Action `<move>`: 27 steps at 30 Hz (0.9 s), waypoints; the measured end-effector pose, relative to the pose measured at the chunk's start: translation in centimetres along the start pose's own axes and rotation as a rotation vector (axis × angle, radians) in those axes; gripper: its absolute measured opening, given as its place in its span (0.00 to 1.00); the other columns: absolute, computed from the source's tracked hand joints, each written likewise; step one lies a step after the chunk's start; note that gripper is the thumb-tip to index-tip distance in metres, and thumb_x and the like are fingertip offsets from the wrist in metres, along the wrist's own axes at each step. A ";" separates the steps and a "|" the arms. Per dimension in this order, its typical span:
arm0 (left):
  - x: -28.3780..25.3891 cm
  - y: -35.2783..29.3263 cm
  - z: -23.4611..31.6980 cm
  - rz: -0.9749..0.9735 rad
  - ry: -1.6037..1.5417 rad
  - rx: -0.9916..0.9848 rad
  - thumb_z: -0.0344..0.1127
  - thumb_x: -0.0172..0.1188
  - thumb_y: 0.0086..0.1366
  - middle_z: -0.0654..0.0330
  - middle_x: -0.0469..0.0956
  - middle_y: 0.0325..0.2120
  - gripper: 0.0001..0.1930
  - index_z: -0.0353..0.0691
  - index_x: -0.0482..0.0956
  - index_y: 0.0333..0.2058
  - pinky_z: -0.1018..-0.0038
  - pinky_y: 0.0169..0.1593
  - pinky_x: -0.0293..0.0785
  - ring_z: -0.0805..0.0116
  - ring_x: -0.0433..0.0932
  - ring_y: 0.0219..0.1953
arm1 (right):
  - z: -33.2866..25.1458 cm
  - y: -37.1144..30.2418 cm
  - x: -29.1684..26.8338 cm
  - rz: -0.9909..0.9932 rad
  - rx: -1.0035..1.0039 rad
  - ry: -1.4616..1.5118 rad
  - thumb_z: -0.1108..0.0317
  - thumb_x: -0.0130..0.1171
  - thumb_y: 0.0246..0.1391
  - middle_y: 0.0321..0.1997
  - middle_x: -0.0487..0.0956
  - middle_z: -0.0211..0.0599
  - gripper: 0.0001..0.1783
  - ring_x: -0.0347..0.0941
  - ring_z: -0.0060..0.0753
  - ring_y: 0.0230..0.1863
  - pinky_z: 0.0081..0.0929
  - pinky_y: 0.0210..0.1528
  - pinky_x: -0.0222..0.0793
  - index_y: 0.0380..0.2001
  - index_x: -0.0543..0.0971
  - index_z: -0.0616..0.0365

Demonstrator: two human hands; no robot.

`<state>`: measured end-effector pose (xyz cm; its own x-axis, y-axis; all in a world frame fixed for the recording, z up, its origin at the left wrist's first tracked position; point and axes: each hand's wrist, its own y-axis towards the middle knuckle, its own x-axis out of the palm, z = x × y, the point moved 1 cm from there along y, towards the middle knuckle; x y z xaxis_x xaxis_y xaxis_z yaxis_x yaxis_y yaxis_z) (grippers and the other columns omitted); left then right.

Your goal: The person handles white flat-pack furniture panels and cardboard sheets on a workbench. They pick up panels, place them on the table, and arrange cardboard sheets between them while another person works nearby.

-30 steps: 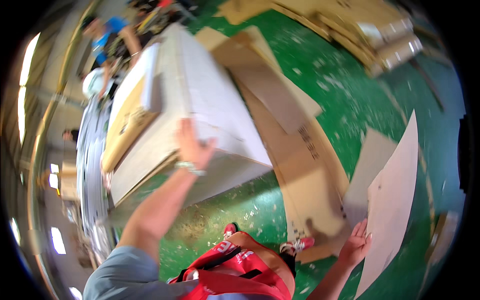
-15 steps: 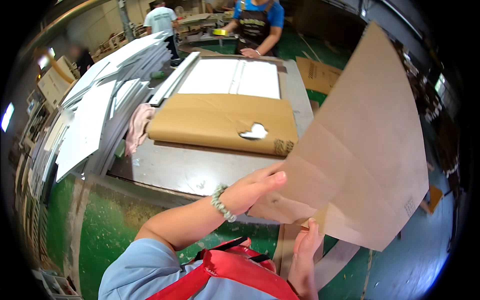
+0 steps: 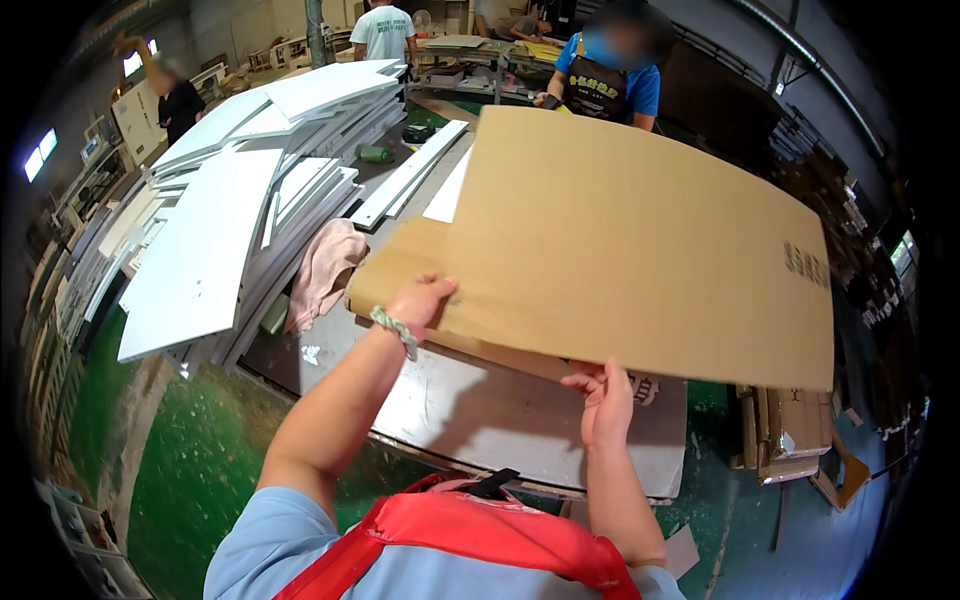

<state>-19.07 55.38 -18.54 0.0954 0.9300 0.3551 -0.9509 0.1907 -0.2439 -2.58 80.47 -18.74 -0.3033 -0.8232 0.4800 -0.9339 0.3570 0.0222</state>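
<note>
A large brown cardboard sheet [image 3: 640,240] is raised in front of me and slopes over the metal worktable [image 3: 470,410]. My left hand [image 3: 425,300] is closed on its near left corner, thumb on top. My right hand [image 3: 603,405] pinches its near edge from below, the fingers partly hidden by the sheet. Underneath, another piece of brown cardboard [image 3: 400,255] lies on the table, mostly covered. A bit of white panel [image 3: 448,190] shows beyond it, left of the raised sheet.
A tall pile of white panels [image 3: 200,260] stands at the left. A pink cloth [image 3: 328,265], a green roll [image 3: 375,155] and white strips [image 3: 412,172] lie along the table's left side. A co-worker's apron [image 3: 597,92] shows across the table. Flattened brown cartons [image 3: 795,430] stand at the right.
The cardboard sheet has swung from my right side over the table, covering most of the white panel and lower cardboard. My left hand has moved left and closed on its corner.
</note>
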 end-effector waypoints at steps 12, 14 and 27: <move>-13.4 28.2 2.6 0.148 0.667 0.061 0.32 0.62 0.56 0.65 0.72 0.15 0.07 0.35 0.76 0.25 0.74 0.19 0.61 0.74 0.68 0.15 | 7.9 12.6 -4.4 0.189 0.103 -0.670 0.66 0.55 0.56 0.40 0.78 0.39 0.15 0.75 0.29 0.39 0.24 0.42 0.70 0.45 0.72 0.61; -14.3 32.3 3.0 0.152 0.800 0.041 0.31 0.62 0.56 0.65 0.71 0.14 0.07 0.36 0.76 0.24 0.74 0.17 0.59 0.74 0.67 0.14 | 7.6 13.7 -10.2 0.354 -0.011 -0.970 0.65 0.57 0.54 0.40 0.78 0.39 0.18 0.74 0.32 0.40 0.27 0.43 0.70 0.45 0.72 0.63; -19.4 46.1 1.6 0.029 0.962 -0.009 0.37 0.60 0.58 0.64 0.72 0.15 0.08 0.41 0.76 0.25 0.72 0.20 0.64 0.71 0.70 0.17 | -0.9 10.9 -18.9 0.479 0.159 -0.834 0.65 0.59 0.52 0.40 0.78 0.37 0.19 0.72 0.30 0.40 0.28 0.45 0.66 0.43 0.74 0.68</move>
<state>-65.28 45.59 -35.24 0.2765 0.7936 -0.5420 -0.9547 0.1622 -0.2495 -6.80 100.35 -26.76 -0.6372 -0.6766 -0.3689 -0.6727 0.7219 -0.1621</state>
